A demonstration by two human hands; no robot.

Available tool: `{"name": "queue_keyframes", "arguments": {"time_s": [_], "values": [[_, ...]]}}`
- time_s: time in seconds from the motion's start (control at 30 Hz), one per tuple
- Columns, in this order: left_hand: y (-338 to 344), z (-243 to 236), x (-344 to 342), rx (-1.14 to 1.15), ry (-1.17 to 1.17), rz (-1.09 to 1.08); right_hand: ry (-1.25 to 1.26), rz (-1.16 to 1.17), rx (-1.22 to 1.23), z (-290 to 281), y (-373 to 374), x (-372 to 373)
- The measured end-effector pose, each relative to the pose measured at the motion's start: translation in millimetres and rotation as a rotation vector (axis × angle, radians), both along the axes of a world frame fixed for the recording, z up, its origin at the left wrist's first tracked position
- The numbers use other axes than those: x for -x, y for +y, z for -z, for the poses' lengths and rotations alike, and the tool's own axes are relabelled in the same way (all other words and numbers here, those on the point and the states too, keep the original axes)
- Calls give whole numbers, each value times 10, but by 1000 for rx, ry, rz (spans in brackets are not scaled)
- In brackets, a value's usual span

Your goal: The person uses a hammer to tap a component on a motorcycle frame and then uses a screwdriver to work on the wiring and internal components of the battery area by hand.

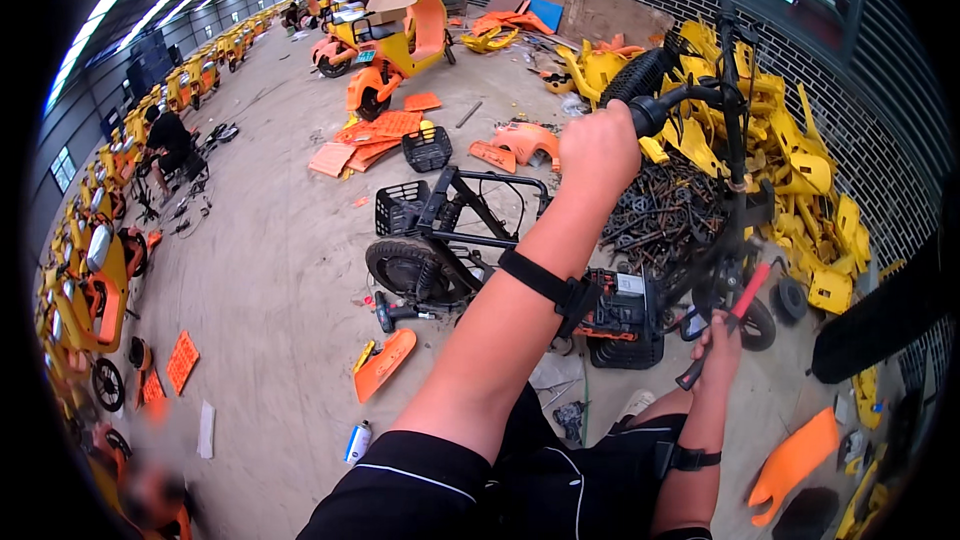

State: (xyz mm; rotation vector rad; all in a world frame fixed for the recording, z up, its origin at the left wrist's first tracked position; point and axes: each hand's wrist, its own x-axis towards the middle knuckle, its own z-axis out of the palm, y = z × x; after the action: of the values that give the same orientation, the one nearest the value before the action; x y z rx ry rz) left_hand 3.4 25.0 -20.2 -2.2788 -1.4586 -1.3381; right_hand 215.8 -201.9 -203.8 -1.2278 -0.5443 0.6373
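My left hand (600, 145) is closed around the black handlebar grip (650, 116) of a stripped electric scooter, arm stretched forward. The scooter's bare black frame (480, 237) stands with its rear wheel (408, 270) at the left and its front wheel (752, 325) at the right. Lower down, my right hand (718, 350) is wrapped around a hand tool with a red shaft and black grip (745, 302), held slanting beside the front fork. The tool's far end is too small to make out. An open compartment with wiring (618, 308) sits low in the frame.
Yellow body panels (790, 160) and dark metal parts (672, 205) are heaped ahead and right. A cordless power tool (385, 312), an orange panel (385, 364) and a spray can (358, 442) lie left. A partly stripped scooter (400, 40) stands beyond; a person (170, 145) sits far left.
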Motion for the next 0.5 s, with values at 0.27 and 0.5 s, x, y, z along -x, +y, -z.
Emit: {"name": "queue_keyframes", "arguments": {"time_s": [0.27,0.5], "values": [[-26,-17,-51,37,49,-57,159,-206,450,1750,80,-610],[-42,-79,-109,119,58,-109,544,-171,507,2111,355,-627]]}}
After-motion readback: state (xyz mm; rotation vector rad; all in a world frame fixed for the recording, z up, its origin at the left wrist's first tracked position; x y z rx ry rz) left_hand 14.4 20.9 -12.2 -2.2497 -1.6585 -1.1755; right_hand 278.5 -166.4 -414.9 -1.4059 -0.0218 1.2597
